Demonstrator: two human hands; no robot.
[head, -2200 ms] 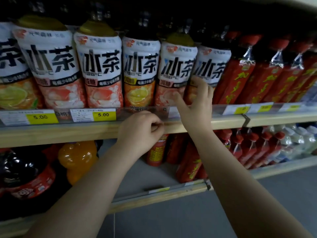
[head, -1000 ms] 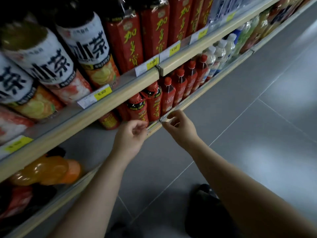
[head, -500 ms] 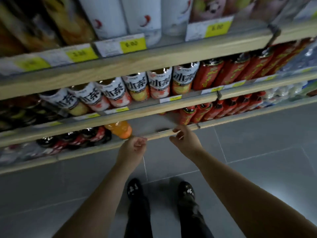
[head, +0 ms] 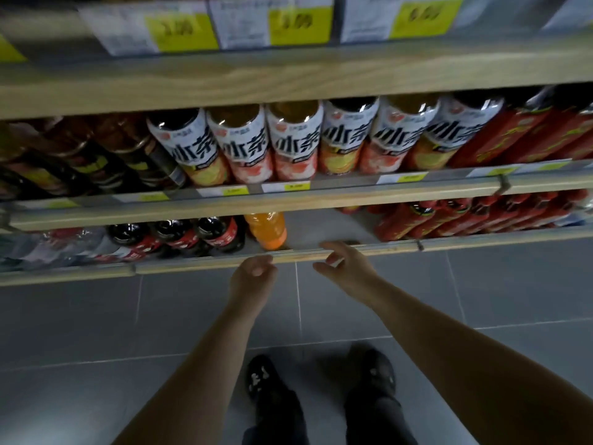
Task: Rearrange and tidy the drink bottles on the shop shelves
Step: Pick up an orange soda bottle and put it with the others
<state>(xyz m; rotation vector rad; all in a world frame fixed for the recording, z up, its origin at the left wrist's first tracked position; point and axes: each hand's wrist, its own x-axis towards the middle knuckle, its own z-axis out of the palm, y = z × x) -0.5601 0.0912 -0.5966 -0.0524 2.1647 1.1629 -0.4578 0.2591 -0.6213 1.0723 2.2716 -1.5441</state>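
Left hand [head: 253,275] and right hand [head: 348,268] have released the bottom shelf [head: 192,266] above grey floor [head: 96,332].

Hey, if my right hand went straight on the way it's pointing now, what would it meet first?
Most likely the bottom shelf's front rail, which the right hand seems to be touching. Beyond it is a bare gap between the orange bottle and the red bottles; depth is unclear.

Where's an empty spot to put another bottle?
On the bottom shelf, between the orange bottle and the red bottles, just behind the right hand. The cola bottles left of the orange one and the tea bottles above are packed tight.
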